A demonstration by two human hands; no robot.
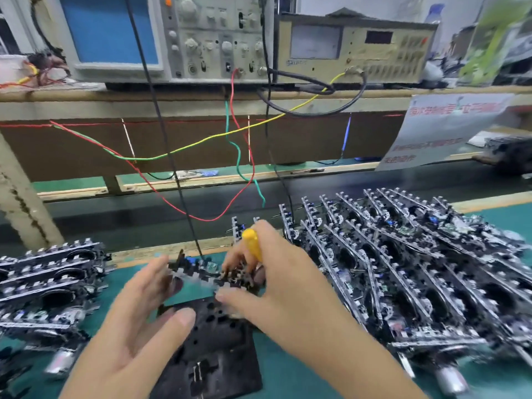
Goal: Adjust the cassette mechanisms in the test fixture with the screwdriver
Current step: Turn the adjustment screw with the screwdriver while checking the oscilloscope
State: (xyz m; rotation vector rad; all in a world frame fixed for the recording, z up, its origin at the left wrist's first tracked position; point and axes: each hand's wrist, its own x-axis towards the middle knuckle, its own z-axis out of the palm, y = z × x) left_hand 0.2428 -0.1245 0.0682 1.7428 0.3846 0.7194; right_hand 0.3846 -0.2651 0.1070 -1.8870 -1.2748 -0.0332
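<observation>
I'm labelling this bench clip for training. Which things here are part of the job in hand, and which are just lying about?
In the job:
- yellow screwdriver, gripped by the right hand
- cassette mechanism over the black test fixture
- left hand, fingers open beside it

Lying about:
- mechanism piles, right and left
- oscilloscope
- water bottle
- paper notice

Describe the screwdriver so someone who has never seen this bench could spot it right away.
Start at the black test fixture on the green mat in front. Just above it, the right hand grips the screwdriver. Its bright yellow handle is the only yellow thing among the black-and-silver cassette mechanisms.
</observation>
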